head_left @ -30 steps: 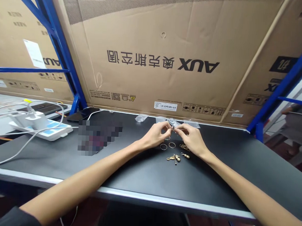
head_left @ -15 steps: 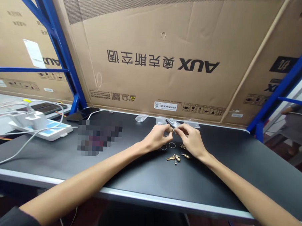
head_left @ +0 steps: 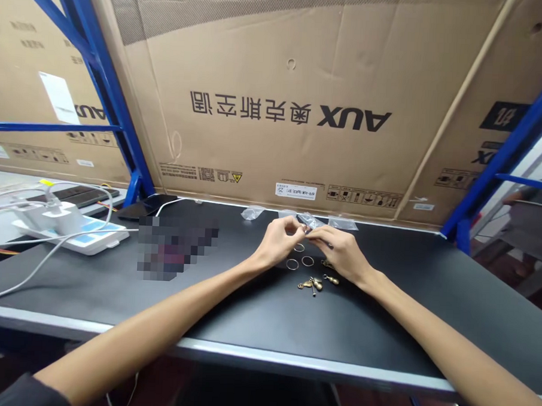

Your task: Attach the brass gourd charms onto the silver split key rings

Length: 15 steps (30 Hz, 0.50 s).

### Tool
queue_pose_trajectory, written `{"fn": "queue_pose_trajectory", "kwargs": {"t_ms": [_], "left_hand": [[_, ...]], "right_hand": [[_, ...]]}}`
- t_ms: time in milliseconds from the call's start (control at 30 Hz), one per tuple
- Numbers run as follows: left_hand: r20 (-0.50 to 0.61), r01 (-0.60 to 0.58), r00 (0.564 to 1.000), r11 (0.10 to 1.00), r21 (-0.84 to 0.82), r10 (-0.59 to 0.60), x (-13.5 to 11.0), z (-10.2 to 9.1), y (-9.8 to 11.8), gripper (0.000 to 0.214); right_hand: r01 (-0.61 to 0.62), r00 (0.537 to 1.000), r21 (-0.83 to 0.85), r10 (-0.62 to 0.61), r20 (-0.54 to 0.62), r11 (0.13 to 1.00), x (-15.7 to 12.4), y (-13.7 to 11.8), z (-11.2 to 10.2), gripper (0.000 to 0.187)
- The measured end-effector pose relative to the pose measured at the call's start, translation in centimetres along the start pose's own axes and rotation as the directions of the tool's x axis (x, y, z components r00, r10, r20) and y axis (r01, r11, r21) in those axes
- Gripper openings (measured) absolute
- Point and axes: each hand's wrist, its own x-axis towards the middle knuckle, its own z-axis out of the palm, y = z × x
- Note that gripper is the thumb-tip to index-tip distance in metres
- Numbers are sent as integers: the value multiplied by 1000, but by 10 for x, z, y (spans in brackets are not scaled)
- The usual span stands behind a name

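A small metal piece (head_left: 304, 228) is held above the far part of the black tabletop (head_left: 248, 322), where the fingertips of both hands are brought together. It is pinched between thumb and forefinger by the left hand (head_left: 276, 244); by the right hand (head_left: 344, 253) it is met from the other side, with the tips pressed together at the same spot (its exact shape is hidden by the fingers).

Three thin rings (head_left: 308, 265) are laid out separately, just on the near side of the fingertips. Nearer the front edge, a few brass charms (head_left: 316, 284) are bunched together, with a thin pin (head_left: 314, 293) set among them. A single gourd-shaped charm (head_left: 332, 280) is placed just to their right, and more brass (head_left: 326, 263) is partly covered by the right hand.

Clear bags (head_left: 343, 223) are strewn along the back edge, beneath a large carton (head_left: 291, 156) printed with upside-down lettering. To the left, a white power strip (head_left: 92, 242) is crossed by cables (head_left: 48, 262), and a dark, flat thing (head_left: 145, 207) is seen near the blue frame (head_left: 134, 188).
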Motion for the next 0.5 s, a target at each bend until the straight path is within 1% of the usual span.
{"fn": "queue_pose_trajectory", "kwargs": {"t_ms": [33,100,167,200,267,300,333,400,500], "left_hand": [[3,0,1000,1000,-20,0,1,-1,-1,22],[18,5,1000,998,-61,-4,3,-4,-3,20],[27,18,1000,995,-94,-16,5,-7,-6,17],[27,23,999,994,-106,-20,6,-8,-6,15],[17,24,1000,993,-116,-23,8,-10,-7,13],[10,24,1000,993,-117,-23,9,-11,-6,13],[6,24,1000,993,-117,-23,9,-12,-6,13],[11,30,1000,993,-115,-29,10,-12,-5,13],[27,45,999,993,-105,-42,8,-11,-5,14]], "right_hand": [[-35,999,-9,35,3,999,1,2,-3,18],[-148,989,-57,149,12,987,2,7,-13,20],[-261,959,-157,275,75,953,2,16,-26,24],[-288,936,-216,322,141,933,1,21,-32,25],[-299,874,-311,390,291,902,0,30,-43,23],[-297,854,-340,407,323,892,-1,33,-47,23],[-290,845,-361,415,338,886,-2,35,-50,23],[-269,851,-389,406,333,881,-3,39,-52,21],[-206,885,-422,352,304,883,-5,43,-49,20]]}}
